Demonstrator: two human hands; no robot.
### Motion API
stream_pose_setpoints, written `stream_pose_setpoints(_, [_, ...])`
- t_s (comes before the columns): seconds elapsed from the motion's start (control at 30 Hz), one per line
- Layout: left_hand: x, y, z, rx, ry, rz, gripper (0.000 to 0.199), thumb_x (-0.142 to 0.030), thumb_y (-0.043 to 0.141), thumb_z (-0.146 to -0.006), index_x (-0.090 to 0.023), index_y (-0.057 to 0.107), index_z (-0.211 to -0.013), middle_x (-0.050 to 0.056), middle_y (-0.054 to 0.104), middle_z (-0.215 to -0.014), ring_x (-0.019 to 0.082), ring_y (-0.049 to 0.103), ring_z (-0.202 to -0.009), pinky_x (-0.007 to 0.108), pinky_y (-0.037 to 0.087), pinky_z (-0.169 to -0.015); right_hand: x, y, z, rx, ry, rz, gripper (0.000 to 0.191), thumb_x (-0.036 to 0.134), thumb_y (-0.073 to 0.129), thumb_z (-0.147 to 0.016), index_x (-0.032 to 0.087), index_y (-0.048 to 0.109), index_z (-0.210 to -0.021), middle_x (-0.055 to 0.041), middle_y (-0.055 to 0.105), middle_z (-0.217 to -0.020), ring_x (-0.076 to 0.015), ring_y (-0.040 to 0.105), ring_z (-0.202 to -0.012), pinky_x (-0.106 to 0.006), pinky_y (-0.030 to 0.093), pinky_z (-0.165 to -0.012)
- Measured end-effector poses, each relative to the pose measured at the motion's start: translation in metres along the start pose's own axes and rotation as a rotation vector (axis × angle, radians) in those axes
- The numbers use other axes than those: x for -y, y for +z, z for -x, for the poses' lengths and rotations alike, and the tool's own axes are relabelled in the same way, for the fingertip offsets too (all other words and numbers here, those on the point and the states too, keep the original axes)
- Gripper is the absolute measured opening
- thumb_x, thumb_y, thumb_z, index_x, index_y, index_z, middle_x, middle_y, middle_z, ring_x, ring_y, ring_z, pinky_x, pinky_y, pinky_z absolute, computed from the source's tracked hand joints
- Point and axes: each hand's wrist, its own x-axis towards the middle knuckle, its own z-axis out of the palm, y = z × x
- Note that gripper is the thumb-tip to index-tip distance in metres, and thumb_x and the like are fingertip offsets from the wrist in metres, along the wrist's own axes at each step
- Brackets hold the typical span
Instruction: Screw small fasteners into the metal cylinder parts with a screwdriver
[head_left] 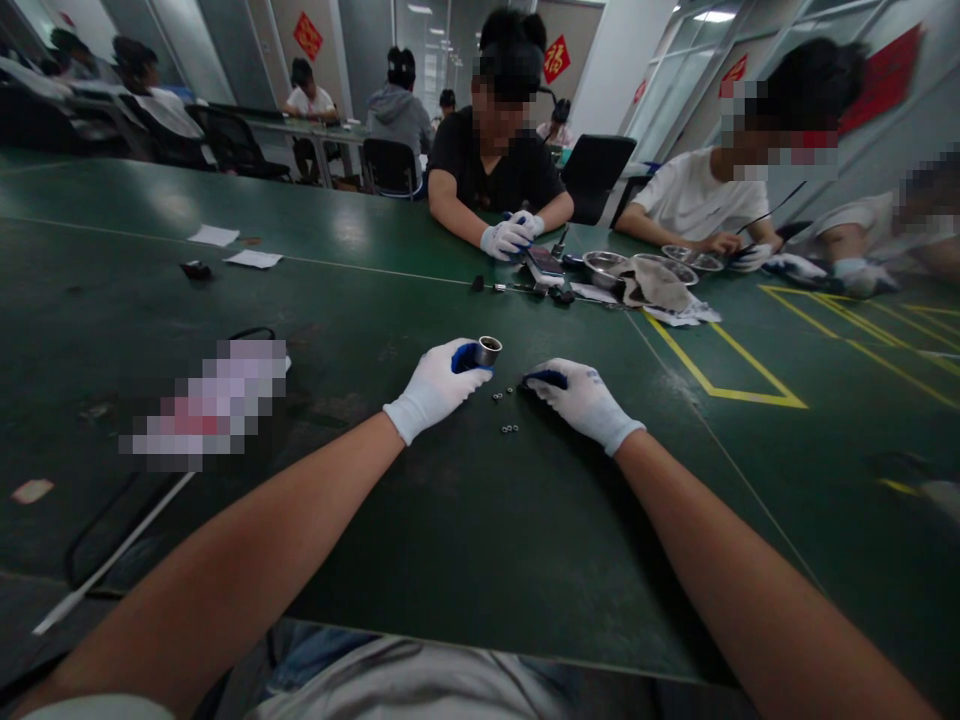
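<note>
My left hand (446, 385), in a white glove with a blue palm, is closed around a short metal cylinder (489, 350). Its round, bright-rimmed mouth faces up and a little toward me; what lies inside is too dark to tell. My right hand (581, 398), gloved the same way, rests low over the table just right of it. Its fingers are drawn together, and whether anything sits between the fingertips is hidden. On the table between the hands lie small metal rings that look like nuts (510, 429), several in all, one group nearer to me and one near the right fingertips.
Across the green table (450, 560) a person in black (495, 170) with gloved hands sits by a phone (545, 262). Metal bowls (604, 266) and a crumpled cloth (660, 285) lie right of it. Paper slips (253, 259) and a blurred-out object with a cable are on the left.
</note>
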Motion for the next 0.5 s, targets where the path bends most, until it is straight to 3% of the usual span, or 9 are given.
stream_pose_setpoints(0.5, [0.002, -0.0002, -0.001, 0.007, 0.002, -0.005, 0.031, -0.017, 0.076, -0.08, -0.014, 0.074, -0.111, 0.01, 0.079, -0.113, 0.026, 0.072, -0.109, 0.05, 0.05, -0.111, 0.0096, 0.0097, 0.004, -0.03, -0.111, 0.118, 0.012, 0.02, 0.07, -0.088, 0.023, 0.079, -0.094, -0.0064, 0.08, -0.098, -0.0228, 0.076, -0.092, -0.037, 0.062, -0.088])
